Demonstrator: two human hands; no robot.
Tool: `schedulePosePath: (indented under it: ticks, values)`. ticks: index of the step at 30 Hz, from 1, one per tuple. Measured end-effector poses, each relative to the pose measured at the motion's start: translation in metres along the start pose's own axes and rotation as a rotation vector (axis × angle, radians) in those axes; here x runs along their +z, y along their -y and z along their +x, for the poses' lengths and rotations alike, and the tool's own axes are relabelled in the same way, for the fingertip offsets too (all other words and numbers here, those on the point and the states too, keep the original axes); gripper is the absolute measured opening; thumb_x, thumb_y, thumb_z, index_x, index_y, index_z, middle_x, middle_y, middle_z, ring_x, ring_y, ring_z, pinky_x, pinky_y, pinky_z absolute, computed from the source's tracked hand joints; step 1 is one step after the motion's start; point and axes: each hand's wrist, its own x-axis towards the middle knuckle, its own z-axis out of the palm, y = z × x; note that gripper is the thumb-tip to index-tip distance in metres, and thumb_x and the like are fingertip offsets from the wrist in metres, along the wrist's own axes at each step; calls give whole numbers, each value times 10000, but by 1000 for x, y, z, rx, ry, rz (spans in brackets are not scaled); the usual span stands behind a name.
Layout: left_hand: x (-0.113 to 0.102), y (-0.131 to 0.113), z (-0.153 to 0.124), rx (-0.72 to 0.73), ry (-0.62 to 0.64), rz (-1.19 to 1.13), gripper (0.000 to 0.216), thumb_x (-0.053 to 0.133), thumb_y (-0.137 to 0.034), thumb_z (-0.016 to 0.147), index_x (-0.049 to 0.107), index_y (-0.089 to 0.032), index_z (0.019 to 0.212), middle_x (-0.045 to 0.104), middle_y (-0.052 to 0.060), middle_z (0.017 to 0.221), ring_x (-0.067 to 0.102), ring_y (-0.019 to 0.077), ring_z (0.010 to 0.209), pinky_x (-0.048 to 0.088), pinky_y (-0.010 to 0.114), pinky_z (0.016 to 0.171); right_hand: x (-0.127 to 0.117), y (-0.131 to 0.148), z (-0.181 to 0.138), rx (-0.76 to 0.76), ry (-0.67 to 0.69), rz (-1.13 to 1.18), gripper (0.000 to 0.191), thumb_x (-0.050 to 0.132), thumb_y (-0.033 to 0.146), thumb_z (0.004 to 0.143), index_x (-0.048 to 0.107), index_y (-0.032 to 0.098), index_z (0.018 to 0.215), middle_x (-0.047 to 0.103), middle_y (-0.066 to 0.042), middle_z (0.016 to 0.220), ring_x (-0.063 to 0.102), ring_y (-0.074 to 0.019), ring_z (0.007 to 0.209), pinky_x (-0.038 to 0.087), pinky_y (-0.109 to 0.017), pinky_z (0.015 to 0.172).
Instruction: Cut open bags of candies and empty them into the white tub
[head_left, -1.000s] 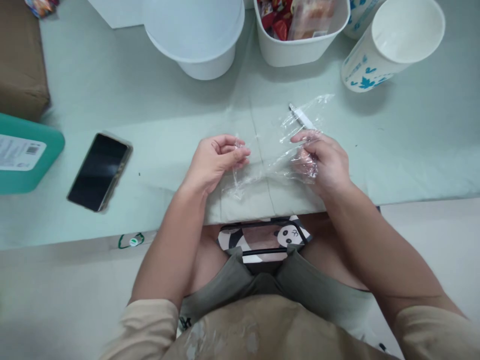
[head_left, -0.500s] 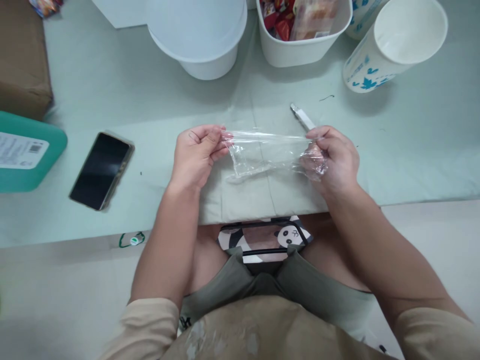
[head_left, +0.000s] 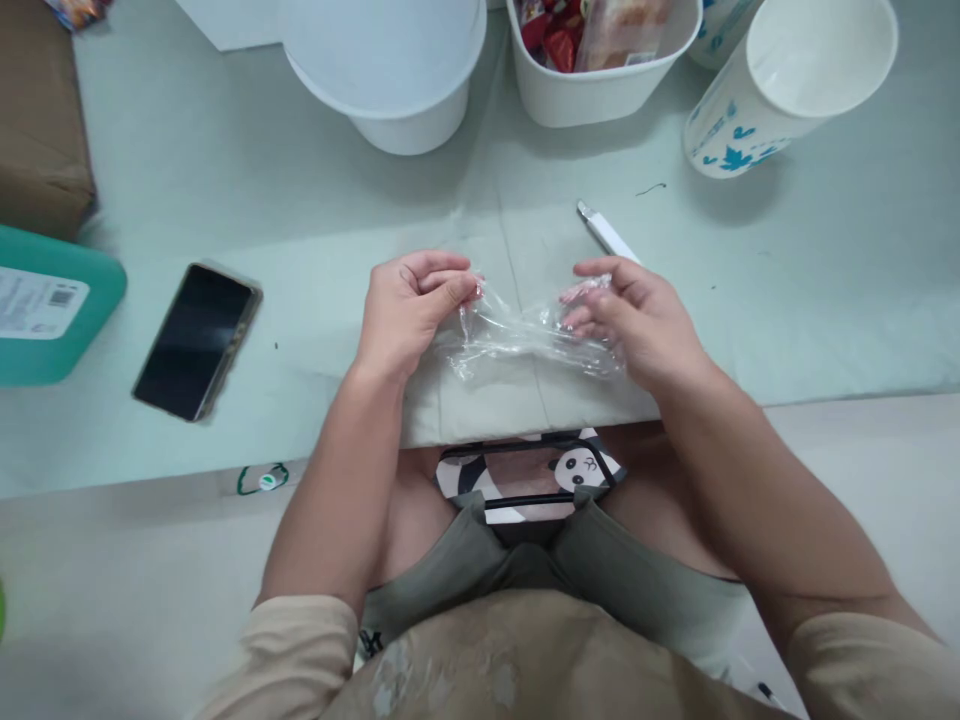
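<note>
A crumpled sheet of clear plastic film hangs slack between my two hands, low over the table's near edge. My left hand pinches one end of it between thumb and fingers. At the other end, my right hand is closed on the film, part of it bunched over the fingertips. Just beyond the right hand lies a white utility knife, its metal tip pointing away to the left; its near end is hidden by the hand.
On the left are a phone, a green container and a cardboard box. Along the back stand a round white tub, a white bin of wrapped snacks, and a tall paper cup. A panda-print pouch rests between my legs.
My hands have come closer together. The film, stretched taut before, now sags and crumples between them. More of the utility knife shows beside my right hand.
</note>
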Motion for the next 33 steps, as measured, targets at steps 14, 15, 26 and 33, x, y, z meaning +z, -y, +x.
schedulePosePath:
  ticks: [14, 15, 26, 33]
  values:
    - [-2, 1, 2, 36, -74, -95, 132, 831, -150, 776, 712, -198, 807, 754, -22, 708, 721, 96, 684, 589, 195, 680, -3, -15, 11, -262, -320, -54, 71, 639, 319, 948, 664, 256, 926, 586, 8, 767, 554, -115, 641, 497, -294, 632]
    - [-1, 0, 2, 25, -84, -127, 128, 818, -145, 793, 706, -205, 803, 755, -26, 714, 719, 89, 685, 585, 182, 672, -4, -15, 12, -269, -349, -38, 67, 635, 325, 951, 654, 263, 934, 581, 9, 771, 552, -113, 637, 492, -287, 620]
    - [-1, -9, -4, -263, 315, -108, 353, 841, -462, 810, 755, -156, 965, 803, 78, 967, 787, 159, 812, 638, 234, 720, 0, -18, 10, -254, -276, -64, 62, 633, 310, 959, 647, 257, 929, 582, 24, 779, 477, -64, 511, 393, -233, 471]
    - [-4, -11, -3, -193, 167, -66, 188, 769, -320, 864, 727, -162, 769, 763, 26, 765, 760, 120, 702, 602, 189, 623, 0, -16, 9, -235, -290, -76, 59, 647, 292, 931, 680, 254, 900, 602, 28, 753, 440, -52, 479, 321, -218, 423]
